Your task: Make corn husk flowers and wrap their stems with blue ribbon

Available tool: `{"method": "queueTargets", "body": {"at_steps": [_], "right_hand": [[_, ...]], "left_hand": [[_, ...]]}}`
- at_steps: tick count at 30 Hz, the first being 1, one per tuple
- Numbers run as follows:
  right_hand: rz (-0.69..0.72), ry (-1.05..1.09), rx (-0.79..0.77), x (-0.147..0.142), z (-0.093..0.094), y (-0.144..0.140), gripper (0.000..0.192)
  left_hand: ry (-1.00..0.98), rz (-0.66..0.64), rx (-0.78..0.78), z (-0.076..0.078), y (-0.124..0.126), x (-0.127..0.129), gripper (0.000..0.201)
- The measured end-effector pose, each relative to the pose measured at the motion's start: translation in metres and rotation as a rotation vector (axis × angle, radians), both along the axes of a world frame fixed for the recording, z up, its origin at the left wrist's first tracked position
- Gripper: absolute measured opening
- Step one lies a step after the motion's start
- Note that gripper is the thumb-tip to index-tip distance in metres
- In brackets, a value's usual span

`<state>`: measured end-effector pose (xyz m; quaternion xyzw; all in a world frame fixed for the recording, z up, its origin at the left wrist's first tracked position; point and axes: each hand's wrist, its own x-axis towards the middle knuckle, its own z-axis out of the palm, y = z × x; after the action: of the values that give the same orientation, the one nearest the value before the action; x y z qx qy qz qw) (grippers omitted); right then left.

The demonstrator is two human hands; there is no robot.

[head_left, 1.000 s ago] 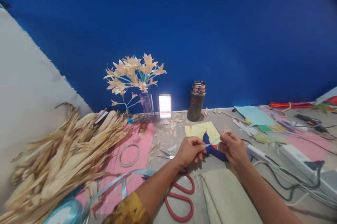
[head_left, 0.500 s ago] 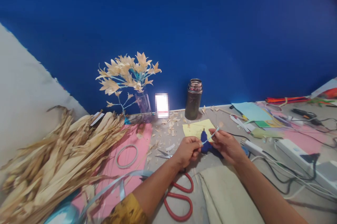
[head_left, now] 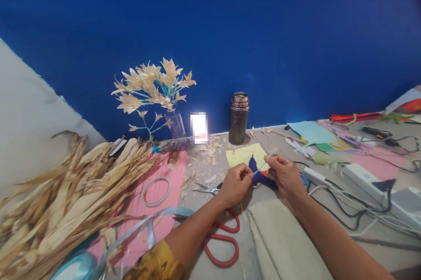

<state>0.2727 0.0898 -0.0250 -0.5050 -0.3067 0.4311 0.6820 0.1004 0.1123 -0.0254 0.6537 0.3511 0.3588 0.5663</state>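
My left hand (head_left: 236, 183) and my right hand (head_left: 283, 174) pinch the two ends of a thin light-blue wrapped stem (head_left: 262, 166) above the table. Under it lies a blue glue gun (head_left: 259, 176), partly hidden by my fingers, beside a yellow paper sheet (head_left: 244, 154). Red-handled scissors (head_left: 222, 240) lie under my left forearm. Small silver scissors (head_left: 204, 189) rest just left of my left hand.
A heap of dried corn husks (head_left: 62, 201) fills the left. Pink paper (head_left: 164, 192) carries a tape ring (head_left: 156, 191) and blue ribbon (head_left: 138, 232). A vase of husk flowers (head_left: 158, 91) and a dark flask (head_left: 238, 118) stand at the blue wall. Cables and power strip (head_left: 371, 181) lie right.
The view has tilted and shifted a little. My hands have drawn slightly closer together along the stem, which now slants up to the right. Nothing on the table has moved.
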Motion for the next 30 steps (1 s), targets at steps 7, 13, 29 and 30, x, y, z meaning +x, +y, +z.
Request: {"method": "queueTargets", "body": {"at_steps": [7,13,29,30], "right_hand": [[0.027,-0.152,-0.009,0.008,0.004,0.0,0.047],[0.058,-0.484,-0.021,0.009,0.007,-0.005,0.034],[0.337,-1.456,0.03,-0.1,0.029,0.014,0.053],[0.354,-1.494,0.011,-0.106,0.025,0.019,0.051]], "left_hand": [[-0.201,0.211,-0.087,0.059,0.031,-0.038,0.021],[-0.313,0.238,-0.201,0.089,0.018,-0.105,0.03],[-0.456,0.319,-0.375,-0.013,0.008,-0.142,0.041],[-0.456,0.321,-0.37,-0.015,0.009,-0.143,0.041]]}}
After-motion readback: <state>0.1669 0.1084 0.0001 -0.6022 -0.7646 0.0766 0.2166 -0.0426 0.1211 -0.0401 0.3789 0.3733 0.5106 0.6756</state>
